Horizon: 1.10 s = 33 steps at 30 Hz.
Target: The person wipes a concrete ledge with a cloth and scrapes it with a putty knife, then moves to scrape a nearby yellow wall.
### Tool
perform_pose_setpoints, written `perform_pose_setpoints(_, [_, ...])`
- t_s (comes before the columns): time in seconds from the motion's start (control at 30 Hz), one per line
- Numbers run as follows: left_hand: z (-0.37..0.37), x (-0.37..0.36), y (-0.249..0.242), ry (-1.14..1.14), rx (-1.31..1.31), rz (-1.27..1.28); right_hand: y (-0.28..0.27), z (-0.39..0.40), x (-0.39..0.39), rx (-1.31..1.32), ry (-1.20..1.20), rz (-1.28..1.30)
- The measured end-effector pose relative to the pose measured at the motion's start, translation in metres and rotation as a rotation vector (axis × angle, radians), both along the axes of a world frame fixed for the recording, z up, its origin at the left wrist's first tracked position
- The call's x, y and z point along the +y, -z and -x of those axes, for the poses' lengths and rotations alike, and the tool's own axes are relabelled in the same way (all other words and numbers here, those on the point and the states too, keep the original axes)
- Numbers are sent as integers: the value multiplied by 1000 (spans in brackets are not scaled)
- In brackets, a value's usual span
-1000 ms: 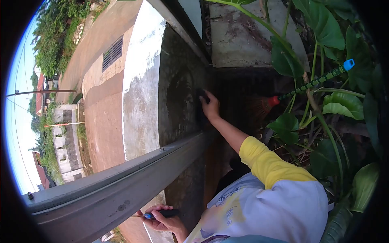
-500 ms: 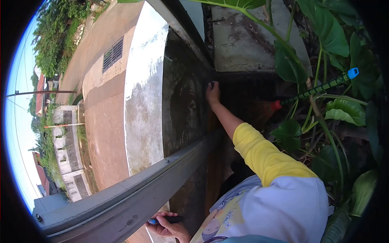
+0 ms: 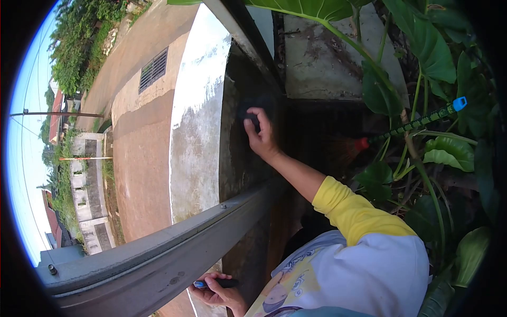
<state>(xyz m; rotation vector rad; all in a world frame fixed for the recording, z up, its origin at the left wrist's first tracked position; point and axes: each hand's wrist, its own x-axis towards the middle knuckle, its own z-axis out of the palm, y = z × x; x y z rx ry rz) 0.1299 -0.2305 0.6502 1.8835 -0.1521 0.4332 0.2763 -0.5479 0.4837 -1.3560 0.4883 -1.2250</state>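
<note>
My right hand (image 3: 263, 133), at the end of a yellow sleeve, curls around a dark, rounded object like a pad (image 3: 254, 119). It is against the dark, stained side of a low wall (image 3: 240, 148); shadow hides the object's exact kind. My left hand (image 3: 221, 297) is lower down, beside a grey metal beam (image 3: 158, 259). Its fingers close around a short black object with a blue end (image 3: 226, 283), whose kind I cannot make out.
A broom (image 3: 417, 123) with a green-and-black handle, red collar and blue cap leans among large-leaved plants (image 3: 422, 53). A metal post (image 3: 248, 42) meets the wall. Beyond the wall's whitish top (image 3: 193, 116) are brown pavement and a drain grate (image 3: 153, 70).
My right hand has moved out of the dark corner, along the wall toward the left of the view, and the dark object now shows. My left hand has hardly moved.
</note>
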Motion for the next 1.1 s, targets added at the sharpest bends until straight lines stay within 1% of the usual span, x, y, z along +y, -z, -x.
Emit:
perform_pose_setpoints(0.07, [-1, -2, 1, 1, 2, 6, -19, 48, 42, -95, -259, 246])
perform_pose_setpoints(0.1, [-1, -2, 2, -8, 4, 12, -24, 59, 53, -172, -345, 384])
perform_pose_setpoints(0.17, [1, -1, 0, -17, 17, 8, -25, 41, 37, -203, -218, 606])
perform_pose_setpoints(0.23, [0, -2, -3, -4, 30, -6, -40, 3, -4, -206, -24, 541])
perform_pose_setpoints(0.27, [-3, -4, -3, 4, 23, 4, -54, -15, -29, -171, 103, 427])
perform_pose_setpoints(0.3, [-2, -4, -3, 8, 23, 9, -54, -41, -57, -145, 191, 291])
perform_pose_setpoints(0.37, [1, 0, -2, 20, 30, 22, -44, -76, -100, 23, 387, 146])
perform_pose_setpoints(0.47, [-4, 3, 0, 43, 35, 56, -38, -68, -84, 89, 340, 72])
perform_pose_setpoints(0.5, [-3, 2, 0, 33, 40, 69, -38, -51, -59, 120, 219, -1])
perform_pose_setpoints(0.53, [-2, 1, -1, 18, 45, 79, -46, -21, -31, 149, 146, 63])
perform_pose_setpoints(0.57, [-1, 0, -2, 22, 60, 82, -46, 7, -3, 115, -21, 13])
perform_pose_setpoints(0.6, [-1, -2, -4, 25, 73, 86, -47, 35, 18, 165, -189, -23])
perform_pose_setpoints(0.63, [0, -2, -5, 29, 83, 92, -32, 50, 29, 134, -368, -60])
perform_pose_setpoints(0.67, [-1, 2, -4, 39, 92, 72, -38, 63, 31, 11, -501, -231])
perform_pose_setpoints(0.7, [-1, 3, -3, 37, 84, 67, -53, 68, 22, -36, -377, -156])
perform_pose_setpoints(0.73, [-1, 3, -3, 34, 80, 63, -80, 72, 3, -91, -297, -102])
perform_pose_setpoints(0.77, [-1, 2, -4, 32, 78, 58, -99, 63, -20, -148, -142, 3])
perform_pose_setpoints(0.8, [-1, 0, -5, 36, 82, 57, -123, 51, -45, -179, -22, 171])
perform_pose_setpoints(0.83, [-1, 0, -4, 34, 85, 68, -139, 37, -66, -102, 26, 322])
perform_pose_setpoints(0.9, [-1, 2, -3, 36, 91, 86, -146, 0, -73, 93, -63, 651])
perform_pose_setpoints(0.97, [-4, -1, -6, 36, 75, 77, -151, -3, -32, 269, -419, 1078])
perform_pose_setpoints(1.03, [0, 1, -3, 16, 82, 78, -163, 3, -3, 177, -913, 1175])
perform_pose_setpoints(1.1, [0, 1, -5, 10, 103, 74, -165, -18, -15, 289, -782, 1277])
